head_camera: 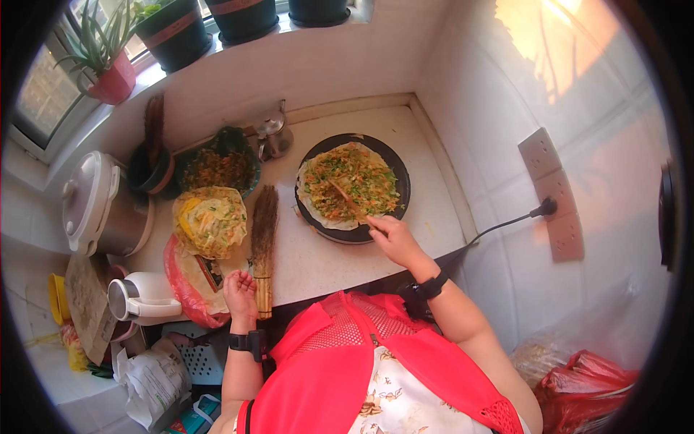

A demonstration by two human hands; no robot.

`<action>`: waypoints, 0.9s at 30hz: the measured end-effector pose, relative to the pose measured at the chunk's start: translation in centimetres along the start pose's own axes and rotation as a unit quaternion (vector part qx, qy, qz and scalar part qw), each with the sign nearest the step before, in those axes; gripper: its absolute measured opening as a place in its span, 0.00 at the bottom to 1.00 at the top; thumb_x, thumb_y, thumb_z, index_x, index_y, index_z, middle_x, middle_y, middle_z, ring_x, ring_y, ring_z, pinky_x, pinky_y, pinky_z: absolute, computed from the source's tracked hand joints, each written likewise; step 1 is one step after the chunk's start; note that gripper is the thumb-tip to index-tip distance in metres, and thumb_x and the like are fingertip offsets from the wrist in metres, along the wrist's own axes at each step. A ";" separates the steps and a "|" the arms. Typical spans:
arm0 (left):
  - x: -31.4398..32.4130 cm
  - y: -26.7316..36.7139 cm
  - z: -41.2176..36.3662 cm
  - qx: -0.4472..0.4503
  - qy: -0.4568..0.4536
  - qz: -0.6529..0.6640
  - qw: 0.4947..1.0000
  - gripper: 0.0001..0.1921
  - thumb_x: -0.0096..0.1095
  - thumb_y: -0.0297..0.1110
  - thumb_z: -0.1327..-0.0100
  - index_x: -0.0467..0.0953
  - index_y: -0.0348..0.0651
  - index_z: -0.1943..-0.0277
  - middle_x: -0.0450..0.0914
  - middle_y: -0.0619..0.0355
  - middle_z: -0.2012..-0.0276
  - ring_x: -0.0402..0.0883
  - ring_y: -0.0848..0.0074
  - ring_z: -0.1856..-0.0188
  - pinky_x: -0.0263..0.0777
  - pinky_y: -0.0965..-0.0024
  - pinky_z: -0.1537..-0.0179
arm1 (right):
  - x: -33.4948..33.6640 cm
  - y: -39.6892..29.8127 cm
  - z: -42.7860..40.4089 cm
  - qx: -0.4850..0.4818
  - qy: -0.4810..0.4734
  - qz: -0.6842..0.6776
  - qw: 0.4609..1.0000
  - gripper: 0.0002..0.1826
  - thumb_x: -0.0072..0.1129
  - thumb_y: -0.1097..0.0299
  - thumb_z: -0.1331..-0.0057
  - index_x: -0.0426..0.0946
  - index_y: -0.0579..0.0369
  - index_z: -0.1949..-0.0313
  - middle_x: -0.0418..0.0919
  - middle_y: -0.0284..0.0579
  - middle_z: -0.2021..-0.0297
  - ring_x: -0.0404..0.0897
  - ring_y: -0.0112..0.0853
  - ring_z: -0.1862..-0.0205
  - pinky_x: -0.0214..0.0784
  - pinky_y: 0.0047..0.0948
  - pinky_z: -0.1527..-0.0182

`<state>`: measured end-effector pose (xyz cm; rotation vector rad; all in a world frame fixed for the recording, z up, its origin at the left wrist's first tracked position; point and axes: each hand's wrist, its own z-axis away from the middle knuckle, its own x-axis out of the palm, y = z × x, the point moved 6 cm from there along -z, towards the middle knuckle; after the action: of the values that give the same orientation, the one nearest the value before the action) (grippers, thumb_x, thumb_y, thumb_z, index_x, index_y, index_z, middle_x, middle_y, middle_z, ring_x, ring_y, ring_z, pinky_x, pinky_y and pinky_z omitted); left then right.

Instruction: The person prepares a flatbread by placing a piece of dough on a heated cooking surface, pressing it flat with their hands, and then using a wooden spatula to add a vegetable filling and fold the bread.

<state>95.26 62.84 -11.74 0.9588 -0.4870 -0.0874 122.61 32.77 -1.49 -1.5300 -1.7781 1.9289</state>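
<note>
My right hand (pixel 394 238) grips the handle of a thin wooden utensil (pixel 345 193), whose far end rests in a chopped vegetable filling (pixel 358 173). That filling, with green and orange bits, is spread over a thin round flatbread (pixel 321 221) on a black electric griddle (pixel 400 179). My left hand (pixel 240 293) holds nothing; its palm is turned up with the fingers loosely curled. It is beside a straw brush (pixel 264 238) and a red plastic bag (pixel 176 271) with thin flatbread sheets (pixel 196 279) on it. Behind these lies a filled, cooked flatbread (pixel 214 222).
Farther back are a green bowl of filling (pixel 219 169), a metal pot with a spout (pixel 274 135) and a dark container (pixel 152 168) with a brush. An electric cooker (pixel 103 206) and a white kettle (pixel 146 298) stand left. A power cord (pixel 501 224) runs to a wall socket.
</note>
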 end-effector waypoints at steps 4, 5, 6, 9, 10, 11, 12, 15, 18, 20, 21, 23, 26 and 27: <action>0.2 0.2 0.1 0.010 -0.009 -0.006 1.000 0.06 0.54 0.35 0.33 0.72 0.46 0.56 0.77 0.61 0.65 0.77 0.76 0.64 0.73 0.72 0.61 | 0.4 -1.1 -0.1 -0.008 -0.030 -0.019 0.999 0.17 0.58 0.71 0.38 0.77 0.63 0.49 0.80 0.54 0.62 0.79 0.46 0.59 0.71 0.37 0.56; 0.1 0.2 0.1 0.007 -0.005 -0.005 1.000 0.06 0.55 0.35 0.33 0.72 0.46 0.56 0.78 0.61 0.65 0.77 0.76 0.64 0.73 0.72 0.61 | 1.2 -1.5 0.0 -0.022 -0.070 -0.018 0.997 0.17 0.58 0.71 0.38 0.77 0.63 0.49 0.80 0.54 0.62 0.79 0.46 0.59 0.71 0.37 0.56; 0.0 0.2 0.1 0.005 -0.001 -0.003 1.000 0.06 0.55 0.35 0.33 0.72 0.45 0.56 0.78 0.61 0.65 0.77 0.76 0.64 0.73 0.72 0.61 | 1.4 -1.2 0.0 -0.020 -0.067 -0.013 0.997 0.17 0.58 0.71 0.38 0.77 0.64 0.50 0.80 0.55 0.62 0.79 0.46 0.59 0.71 0.37 0.56; -0.1 -0.1 -0.1 0.010 -0.016 -0.001 1.000 0.07 0.54 0.35 0.33 0.72 0.45 0.55 0.78 0.61 0.65 0.76 0.76 0.64 0.72 0.71 0.60 | 0.1 0.4 -0.6 0.020 0.004 -0.029 0.999 0.17 0.58 0.70 0.38 0.77 0.64 0.51 0.80 0.55 0.63 0.79 0.47 0.60 0.71 0.37 0.56; -0.2 -0.1 -0.1 0.011 -0.015 -0.003 1.000 0.07 0.54 0.35 0.33 0.72 0.45 0.55 0.78 0.61 0.65 0.76 0.76 0.64 0.72 0.71 0.60 | -0.3 0.4 -0.8 0.031 0.008 -0.044 0.999 0.17 0.57 0.70 0.38 0.78 0.64 0.51 0.80 0.55 0.63 0.80 0.47 0.60 0.71 0.37 0.56; -0.2 0.0 0.0 0.015 -0.013 -0.007 1.000 0.07 0.54 0.35 0.33 0.71 0.45 0.55 0.77 0.61 0.65 0.76 0.76 0.64 0.72 0.71 0.60 | 0.0 0.6 -0.8 0.031 0.008 -0.046 0.998 0.17 0.57 0.70 0.38 0.78 0.64 0.51 0.80 0.55 0.63 0.80 0.47 0.60 0.71 0.37 0.56; 0.1 0.1 -0.1 0.019 -0.015 -0.010 1.000 0.07 0.54 0.35 0.33 0.71 0.45 0.55 0.77 0.61 0.65 0.76 0.76 0.64 0.72 0.71 0.60 | 0.2 0.6 -0.8 0.007 -0.005 -0.027 1.000 0.17 0.58 0.70 0.38 0.77 0.63 0.50 0.80 0.55 0.63 0.80 0.46 0.60 0.71 0.36 0.57; 0.1 0.2 0.3 0.003 -0.001 -0.011 1.000 0.07 0.53 0.34 0.33 0.71 0.45 0.55 0.77 0.61 0.65 0.76 0.76 0.64 0.72 0.71 0.60 | -0.5 0.5 -0.2 0.010 0.013 -0.029 0.999 0.17 0.58 0.70 0.38 0.77 0.63 0.50 0.80 0.55 0.64 0.80 0.44 0.61 0.71 0.35 0.58; 0.4 0.4 0.2 0.014 -0.009 -0.006 1.000 0.07 0.53 0.35 0.33 0.71 0.45 0.55 0.77 0.61 0.65 0.76 0.75 0.64 0.71 0.71 0.60 | -1.8 1.5 0.3 0.072 0.045 -0.051 0.995 0.18 0.57 0.70 0.38 0.77 0.62 0.49 0.79 0.53 0.65 0.79 0.41 0.64 0.70 0.34 0.60; 0.3 -0.1 0.2 0.008 -0.006 -0.013 1.000 0.07 0.53 0.35 0.33 0.71 0.45 0.55 0.77 0.61 0.65 0.76 0.75 0.64 0.71 0.72 0.60 | -1.7 3.8 1.1 0.098 0.025 -0.045 0.994 0.18 0.58 0.70 0.37 0.77 0.62 0.49 0.79 0.50 0.68 0.77 0.37 0.69 0.68 0.32 0.65; 0.4 -0.2 0.2 0.006 -0.001 -0.018 1.000 0.07 0.53 0.35 0.34 0.71 0.45 0.55 0.77 0.61 0.65 0.76 0.75 0.64 0.71 0.72 0.61 | -2.0 3.6 1.1 0.099 0.028 -0.044 0.994 0.18 0.58 0.70 0.37 0.77 0.62 0.49 0.79 0.50 0.68 0.77 0.37 0.69 0.68 0.32 0.65; 0.7 0.1 0.1 0.009 -0.009 -0.011 1.000 0.07 0.53 0.35 0.34 0.71 0.45 0.56 0.77 0.61 0.65 0.75 0.75 0.64 0.71 0.72 0.61 | -3.6 3.0 1.2 0.105 0.101 -0.058 0.988 0.18 0.58 0.71 0.37 0.77 0.61 0.48 0.78 0.48 0.69 0.77 0.34 0.70 0.68 0.31 0.66; 0.6 -0.1 -0.1 0.009 -0.013 -0.008 1.000 0.07 0.53 0.35 0.34 0.72 0.46 0.56 0.76 0.62 0.65 0.75 0.76 0.64 0.71 0.72 0.61 | -4.6 5.5 2.0 0.134 0.151 -0.098 0.974 0.17 0.57 0.72 0.36 0.76 0.64 0.47 0.78 0.47 0.66 0.78 0.27 0.73 0.70 0.26 0.71; 0.6 -0.2 -0.3 0.007 -0.010 -0.010 1.000 0.06 0.54 0.36 0.34 0.72 0.46 0.57 0.76 0.63 0.65 0.75 0.76 0.64 0.70 0.71 0.60 | -5.0 6.2 2.3 0.155 0.173 -0.121 0.965 0.17 0.56 0.73 0.35 0.76 0.65 0.47 0.78 0.47 0.65 0.78 0.26 0.75 0.71 0.25 0.73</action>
<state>95.95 62.76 -11.79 0.9784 -0.4965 -0.1115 126.68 26.01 -3.97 -1.3664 -1.3701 1.6122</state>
